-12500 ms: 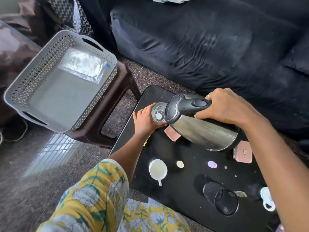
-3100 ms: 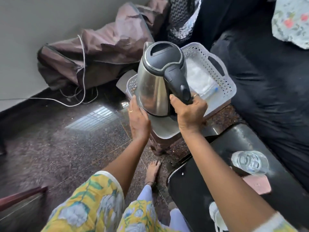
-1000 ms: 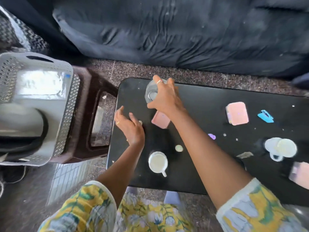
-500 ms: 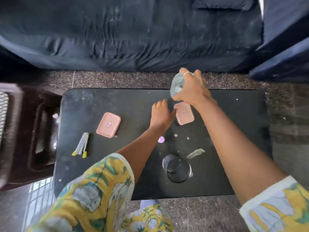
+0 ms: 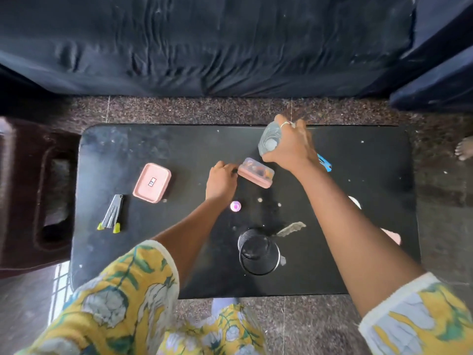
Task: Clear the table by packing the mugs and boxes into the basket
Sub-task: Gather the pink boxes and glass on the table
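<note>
My right hand (image 5: 289, 147) grips a clear glass (image 5: 267, 142), tilted above the far side of the black table (image 5: 128, 149). My left hand (image 5: 221, 180) pinches the left end of a pink box with a clear lid (image 5: 256, 172), tipping it up off the table. A second pink box (image 5: 152, 181) lies flat at the left. A black mesh cup (image 5: 258, 252) stands near the front edge. The rim of a white mug (image 5: 355, 201) and a bit of another pink box (image 5: 391, 235) show behind my right forearm. The basket is out of view.
A dark brown stool (image 5: 33, 190) stands left of the table. A dark sofa (image 5: 204, 42) runs along the far side. A grey clip with yellow tips (image 5: 112, 212), a small pink bead (image 5: 235, 206), a blue clip (image 5: 324, 163) and a paper scrap (image 5: 291, 228) lie on the table.
My left hand has closed on the end of the pink box and tipped it up. My right hand still holds the glass, lifted slightly. The view has shifted right, away from the basket.
</note>
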